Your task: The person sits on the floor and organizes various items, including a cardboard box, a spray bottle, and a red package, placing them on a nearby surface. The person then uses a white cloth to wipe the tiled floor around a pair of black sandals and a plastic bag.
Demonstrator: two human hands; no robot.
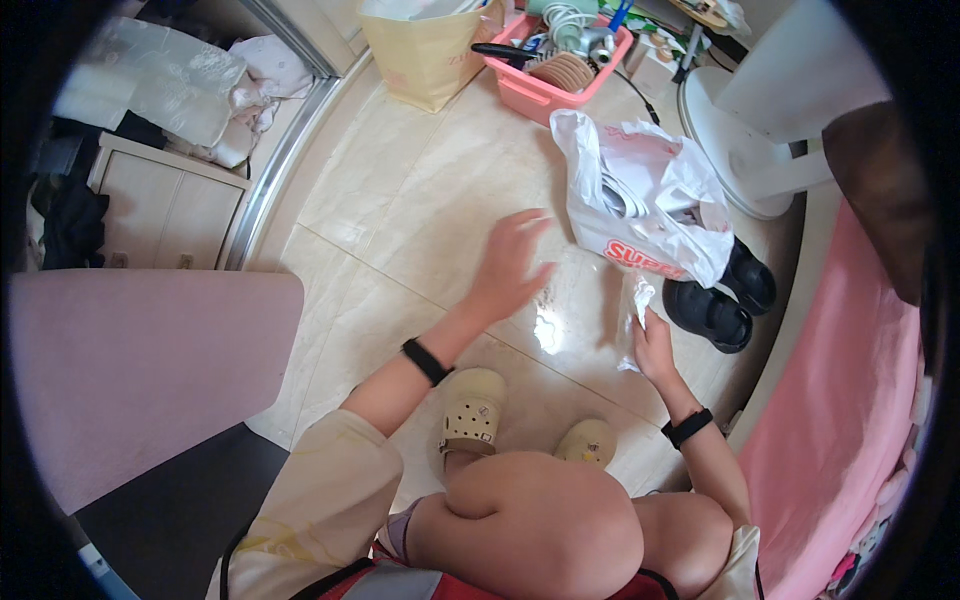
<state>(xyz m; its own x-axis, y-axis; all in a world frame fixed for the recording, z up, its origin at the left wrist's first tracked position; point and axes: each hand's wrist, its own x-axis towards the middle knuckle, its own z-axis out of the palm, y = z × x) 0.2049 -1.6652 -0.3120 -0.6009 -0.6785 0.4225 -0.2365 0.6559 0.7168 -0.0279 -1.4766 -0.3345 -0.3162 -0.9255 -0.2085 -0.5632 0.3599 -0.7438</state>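
My left hand (510, 266) hovers over the tiled floor with fingers apart and nothing in it, slightly blurred. Gripped in my right hand (654, 346) is a crumpled clear plastic wrapper (630, 322), just below a white plastic shopping bag (645, 232). That bag stands open on the floor, with a coiled white cable (621, 196) and other white items inside, partly hidden by its folds. Behind it, a pink plastic basket (525, 97) holds a hairbrush (562, 71), a comb-like black handle and a light green hair dryer with a white cord (566, 22).
Black clogs (709, 315) lie right of the bag, beside a pink-covered bed (817, 360). A paper bag (420, 56) stands at the top. A white round stand base (712, 142) is at upper right. An open wardrobe (172, 199) and pink padded panel (157, 360) occupy the left.
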